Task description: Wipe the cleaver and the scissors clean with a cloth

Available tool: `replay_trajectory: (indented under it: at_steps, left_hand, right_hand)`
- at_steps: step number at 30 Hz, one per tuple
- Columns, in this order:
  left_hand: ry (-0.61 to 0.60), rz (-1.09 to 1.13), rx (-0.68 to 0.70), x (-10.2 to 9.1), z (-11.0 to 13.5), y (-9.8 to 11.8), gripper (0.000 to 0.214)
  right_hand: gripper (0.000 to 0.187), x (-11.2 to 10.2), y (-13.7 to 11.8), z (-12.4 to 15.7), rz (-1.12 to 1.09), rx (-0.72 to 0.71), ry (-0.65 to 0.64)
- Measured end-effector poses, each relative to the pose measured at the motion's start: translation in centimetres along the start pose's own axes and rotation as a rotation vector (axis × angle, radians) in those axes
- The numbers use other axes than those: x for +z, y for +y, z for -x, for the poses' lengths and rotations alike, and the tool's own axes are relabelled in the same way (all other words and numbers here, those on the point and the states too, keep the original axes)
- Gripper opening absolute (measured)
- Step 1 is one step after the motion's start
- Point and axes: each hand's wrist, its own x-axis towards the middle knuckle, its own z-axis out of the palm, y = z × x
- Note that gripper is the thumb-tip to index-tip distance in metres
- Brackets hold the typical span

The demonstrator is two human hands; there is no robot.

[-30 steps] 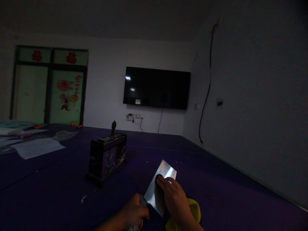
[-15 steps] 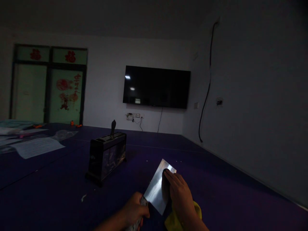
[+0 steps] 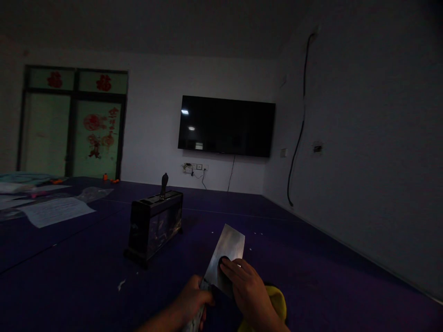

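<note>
A kitchen cleaver (image 3: 231,240) with a broad rectangular metal blade points away from me, tilted to the right. My left hand (image 3: 189,300) is wrapped round its mottled grey handle (image 3: 196,318). On the blade's upper face, my right hand (image 3: 246,287) presses a dark rounded piece (image 3: 223,262) under its fingers. Most of that piece is hidden, so its exact kind does not show. A yellow cloth (image 3: 278,300) lies beneath and beside my right wrist, partly covered by it.
A black knife-block-like box (image 3: 155,228) stands left of the cleaver, a dark handle (image 3: 164,183) rising from its top. Papers (image 3: 57,211) and clear plastic (image 3: 93,193) lie on the purple table (image 3: 83,272) at left. White scraps (image 3: 121,285) dot the surface. A wall (image 3: 363,184) borders the right.
My right hand and the dark piece have slid down the blade toward the handle. The blade has turned slightly left, and its bright glare is gone.
</note>
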Motion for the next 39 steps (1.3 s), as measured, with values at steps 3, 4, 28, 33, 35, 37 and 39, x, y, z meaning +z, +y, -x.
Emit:
replay_trajectory:
  at_steps: [3, 4, 28, 33, 35, 37, 39]
  left_hand:
    - [0.012, 0.042, -0.012, 0.1, -0.1, 0.2, 0.03]
    - [0.02, 0.057, 0.003, 0.1, -0.2, 0.3, 0.028]
    - [-0.005, -0.047, -0.01, 0.1, 0.8, 0.0, 0.031]
    - [0.036, 0.049, 0.043, 0.2, 0.0, -0.5, 0.032]
    - [0.068, 0.072, 0.061, 0.4, 0.2, -0.3, 0.029]
    - [0.087, 0.074, 0.071, 0.6, 0.5, 0.1, 0.025]
    - [0.081, 0.066, 0.086, 0.7, 0.8, 0.5, 0.021]
  right_hand:
    - [0.05, 0.0, -0.4, 0.0, -0.055, -0.022, -0.019]
    - [0.048, 0.1, -0.5, 0.0, -0.076, -0.014, -0.014]
    - [0.053, 0.1, 0.4, 0.2, 0.032, 0.061, 0.015]
    - [0.054, -0.1, -0.4, 0.1, -0.032, -0.013, -0.023]
    - [0.052, 0.2, -0.6, 0.1, -0.061, -0.027, -0.023]
    - [0.048, 0.5, -0.6, 0.2, -0.079, -0.037, -0.022]
    - [0.046, 0.8, -0.6, 0.3, -0.086, -0.056, -0.038]
